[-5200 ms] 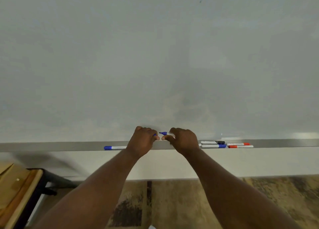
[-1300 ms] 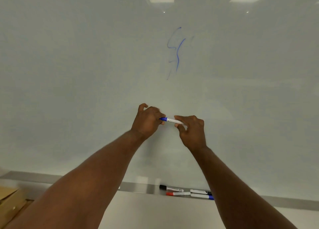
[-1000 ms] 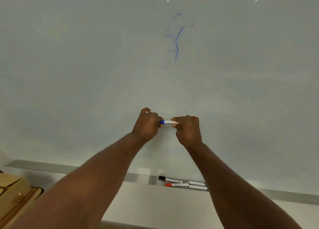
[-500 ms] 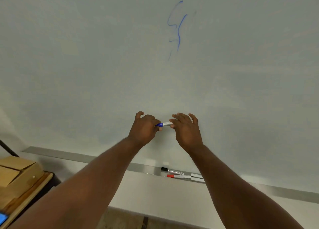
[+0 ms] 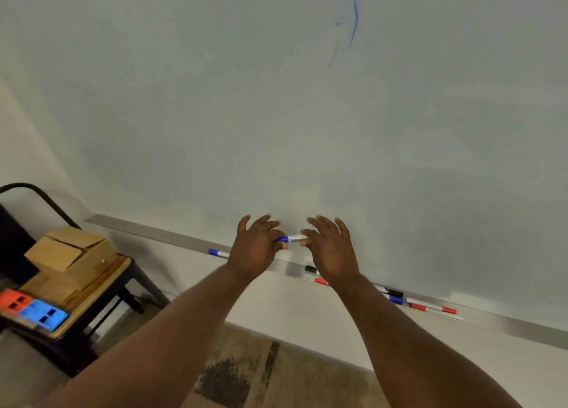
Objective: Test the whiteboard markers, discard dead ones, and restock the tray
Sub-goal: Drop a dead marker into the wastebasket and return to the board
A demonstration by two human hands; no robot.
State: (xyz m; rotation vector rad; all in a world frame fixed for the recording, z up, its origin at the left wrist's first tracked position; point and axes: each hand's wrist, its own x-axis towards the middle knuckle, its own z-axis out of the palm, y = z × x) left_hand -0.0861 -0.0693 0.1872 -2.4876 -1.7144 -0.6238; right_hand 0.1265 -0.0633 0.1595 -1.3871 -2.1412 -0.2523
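White whiteboard [image 5: 246, 100]: one blue scribble [image 5: 355, 14] at its top edge.

Grey metal tray [image 5: 172, 238] along its bottom edge. Count: blue-capped tray markers [image 5: 218, 253], two; black-capped tray markers [image 5: 311, 269], two; red-capped tray markers [image 5: 431, 307], two. Some are partly behind the right forearm.

Wooden-topped bench [image 5: 107, 280], left: one brown cardboard box [image 5: 70, 254], one red block [image 5: 12, 303], one blue block [image 5: 43, 314].

Left grip [image 5: 255, 248] pinches the cap end of one blue-capped white whiteboard marker [image 5: 290, 239], level, just above the tray's middle.

Right grip [image 5: 330, 248]: fingers splayed, thumb and forefinger at the barrel end. Pinching or only touching, cannot tell.

Judgement: cap being seated. The marker likely writes, so it belongs in the tray.
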